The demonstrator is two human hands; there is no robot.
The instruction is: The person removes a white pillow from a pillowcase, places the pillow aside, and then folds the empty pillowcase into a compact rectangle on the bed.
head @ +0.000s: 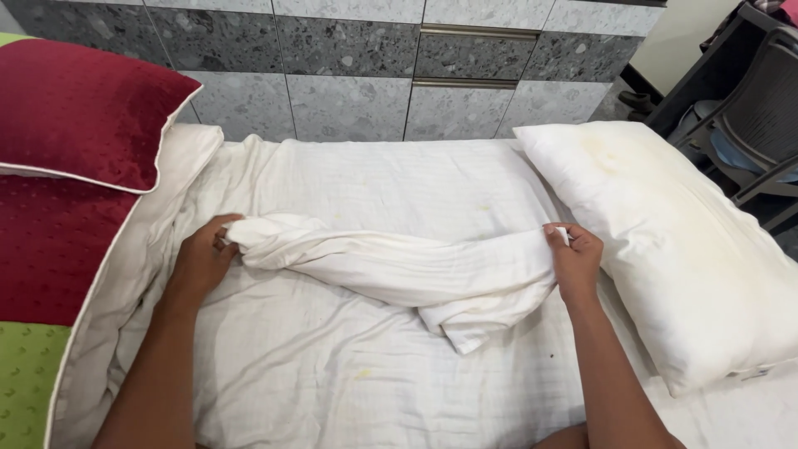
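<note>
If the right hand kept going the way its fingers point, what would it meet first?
The right hand points up and away; probably only the white bedsheet, then the grey stone-look wall.

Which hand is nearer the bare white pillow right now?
Right. The right hand pinches one end of the bunched white cloth right beside the white pillow, almost touching its edge. The left hand grips the cloth's other end, far across the bed, nearer the red pillow.
</note>
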